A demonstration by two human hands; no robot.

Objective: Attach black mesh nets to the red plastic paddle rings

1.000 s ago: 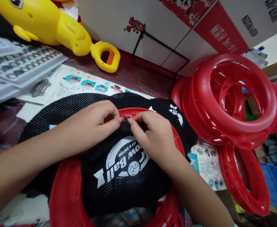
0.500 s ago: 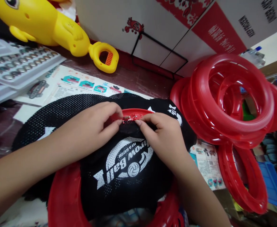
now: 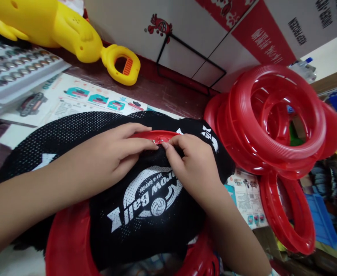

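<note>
Black mesh cloth [image 3: 134, 237] printed with a white "Throw Ball" logo lies over a red plastic ring [image 3: 157, 135], in front of me. At the ring's far rim, the cloth's edge meets the red plastic, and small shiny bits show there, too small to name. My left hand [image 3: 108, 157] rests on the cloth with its fingers stretched out, the index fingertip touching that edge. Thumb and index finger of my right hand [image 3: 194, 165] are pinched together on the cloth's edge right beside it. More red plastic [image 3: 70, 241] shows below the cloth.
At the right stand stacked red rings [image 3: 275, 153], with a single red ring [image 3: 303, 226] below them. A yellow plastic toy with a handle [image 3: 122, 65] lies at the back left, near a white tray of round metallic pieces [image 3: 1, 92]. Behind are a black wire frame [image 3: 197, 48] and cartons [image 3: 214, 23].
My left hand's fingers have gone from a pinch to stretched out, the index finger reaching along the rim. My right hand keeps its pinch. The whole view has shifted slightly.
</note>
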